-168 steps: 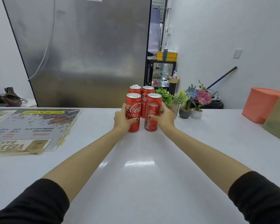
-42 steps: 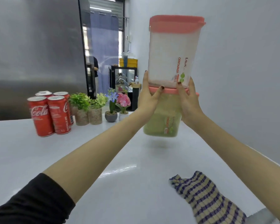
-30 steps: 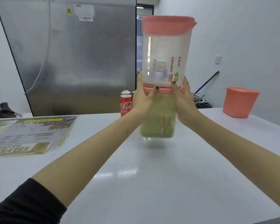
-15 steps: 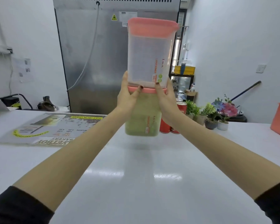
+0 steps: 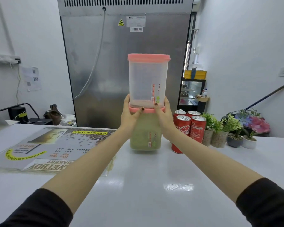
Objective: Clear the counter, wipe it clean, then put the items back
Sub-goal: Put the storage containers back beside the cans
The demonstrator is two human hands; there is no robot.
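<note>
Pink-lidded and clear, the upper container (image 5: 147,81) sits stacked on the green-filled lower container (image 5: 145,136) at frame centre, its base at the white counter (image 5: 146,190) (touching or just above, I cannot tell). The left hand (image 5: 129,116) and right hand (image 5: 164,118) clasp the stack at the join. Four red cans (image 5: 188,128) stand just right, potted plants (image 5: 226,131) beyond.

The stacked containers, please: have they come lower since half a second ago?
Yes. The stacked containers sit lower: the green one's base now reaches the counter beside the cola cans, no longer raised above it.
</note>
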